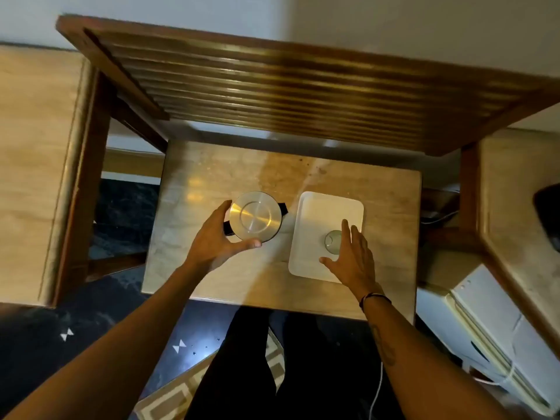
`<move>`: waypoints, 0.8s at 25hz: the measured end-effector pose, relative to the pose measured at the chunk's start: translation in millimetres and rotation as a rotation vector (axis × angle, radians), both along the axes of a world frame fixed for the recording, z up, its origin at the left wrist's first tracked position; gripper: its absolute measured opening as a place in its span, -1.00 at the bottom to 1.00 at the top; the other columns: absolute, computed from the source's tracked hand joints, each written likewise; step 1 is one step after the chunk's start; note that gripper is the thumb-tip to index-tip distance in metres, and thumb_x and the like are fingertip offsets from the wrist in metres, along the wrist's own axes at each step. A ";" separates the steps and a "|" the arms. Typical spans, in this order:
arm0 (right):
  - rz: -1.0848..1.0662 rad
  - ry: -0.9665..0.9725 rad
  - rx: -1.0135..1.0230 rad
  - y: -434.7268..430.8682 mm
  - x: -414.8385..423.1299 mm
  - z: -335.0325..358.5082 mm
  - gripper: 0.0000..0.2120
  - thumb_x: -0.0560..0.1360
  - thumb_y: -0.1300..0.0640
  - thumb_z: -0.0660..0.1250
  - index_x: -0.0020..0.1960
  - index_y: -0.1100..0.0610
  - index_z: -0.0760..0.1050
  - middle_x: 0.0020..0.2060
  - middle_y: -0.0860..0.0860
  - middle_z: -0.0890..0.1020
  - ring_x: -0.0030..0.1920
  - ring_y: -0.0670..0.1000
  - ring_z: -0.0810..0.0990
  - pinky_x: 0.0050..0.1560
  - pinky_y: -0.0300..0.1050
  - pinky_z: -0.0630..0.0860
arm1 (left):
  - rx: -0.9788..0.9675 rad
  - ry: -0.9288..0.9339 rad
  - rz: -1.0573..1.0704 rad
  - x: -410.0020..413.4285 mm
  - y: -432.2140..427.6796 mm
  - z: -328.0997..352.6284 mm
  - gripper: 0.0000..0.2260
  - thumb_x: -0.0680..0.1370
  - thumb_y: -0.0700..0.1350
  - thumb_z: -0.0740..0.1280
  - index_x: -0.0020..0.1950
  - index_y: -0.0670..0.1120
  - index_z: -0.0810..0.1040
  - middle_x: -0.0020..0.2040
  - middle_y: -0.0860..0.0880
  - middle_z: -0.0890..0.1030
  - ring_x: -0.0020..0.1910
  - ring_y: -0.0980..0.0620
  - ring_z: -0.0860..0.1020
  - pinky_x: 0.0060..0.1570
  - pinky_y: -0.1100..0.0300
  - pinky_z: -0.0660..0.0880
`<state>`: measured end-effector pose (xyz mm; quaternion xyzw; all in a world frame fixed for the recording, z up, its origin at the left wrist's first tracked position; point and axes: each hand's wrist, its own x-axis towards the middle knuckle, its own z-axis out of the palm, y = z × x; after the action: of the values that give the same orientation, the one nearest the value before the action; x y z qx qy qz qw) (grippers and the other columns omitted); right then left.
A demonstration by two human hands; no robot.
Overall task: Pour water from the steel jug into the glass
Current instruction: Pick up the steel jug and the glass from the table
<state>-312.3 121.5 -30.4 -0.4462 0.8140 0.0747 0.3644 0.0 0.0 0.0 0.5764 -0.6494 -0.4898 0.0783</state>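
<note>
The steel jug, seen from above with its round lid on and a black handle to the right, stands on the marble table. My left hand is curved around the jug's left and near side, thumb and fingers spread; whether it touches is unclear. A small clear glass stands upright in the near part of a white square tray. My right hand hovers open just right of and behind the glass, fingers extended beside it.
A wooden slatted shelf overhangs the far half of the table. Wooden posts stand at left and right. A white appliance sits at lower right, and a white cable runs along the dark floor.
</note>
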 end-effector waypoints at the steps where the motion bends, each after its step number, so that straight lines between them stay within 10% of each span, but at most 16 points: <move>1: -0.031 -0.016 0.003 1.2 0.5 -11.8 0.18 0.52 -0.20 0.58 0.80 0.11 -0.12 0.78 0.21 0.11 0.75 0.32 0.15 0.66 0.29 0.28 | 0.032 0.033 0.040 2.4 1.8 -7.8 0.13 0.14 0.54 0.61 0.59 0.09 0.38 0.39 0.10 0.58 0.24 0.06 0.65 0.10 0.35 0.58; 4: -0.137 -0.046 -0.011 5.9 4.2 -30.4 0.05 0.56 -0.05 0.60 0.78 0.15 0.01 0.70 0.23 0.29 0.65 0.34 0.34 0.57 0.31 0.43 | 0.034 0.002 0.109 12.6 11.2 -23.9 0.00 0.09 0.57 0.60 0.38 0.10 0.46 0.20 0.18 0.64 0.12 0.34 0.63 0.06 0.39 0.53; 9: -0.277 -0.031 -0.174 2.7 11.7 -51.6 -0.24 0.53 0.15 0.63 0.59 0.17 0.32 0.46 0.25 0.56 0.42 0.37 0.58 0.29 0.31 0.66 | 0.007 -0.026 0.180 16.3 9.2 -42.5 -0.43 0.24 0.12 0.79 0.05 -0.04 0.59 -0.11 0.15 0.63 -0.07 0.08 0.63 0.01 0.27 0.53; 14: -0.325 -0.045 -0.233 3.6 16.3 -52.6 -0.33 0.51 0.13 0.64 0.49 0.18 0.40 0.38 0.22 0.63 0.35 0.33 0.64 0.24 0.27 0.69 | 0.103 0.057 0.117 14.2 12.9 -51.5 -0.71 0.36 -0.07 0.74 -0.39 0.07 0.65 -0.44 0.20 0.68 -0.36 0.24 0.62 -0.26 0.48 0.43; 20: -0.498 -0.148 -0.422 13.6 17.9 3.0 -0.34 0.42 0.16 0.69 0.42 0.13 0.48 0.31 0.13 0.70 0.27 0.23 0.68 0.10 -0.07 0.53 | 0.149 0.270 0.205 -7.0 15.5 -7.7 -0.83 0.49 -0.03 0.66 -0.29 0.03 0.80 -0.33 -0.12 0.78 -0.39 0.15 0.56 -0.25 0.19 0.49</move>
<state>-294.3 135.2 -27.4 -0.3034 0.8667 -0.2197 0.3293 -7.0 15.5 -7.7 0.5730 -0.5327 -0.5989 0.1712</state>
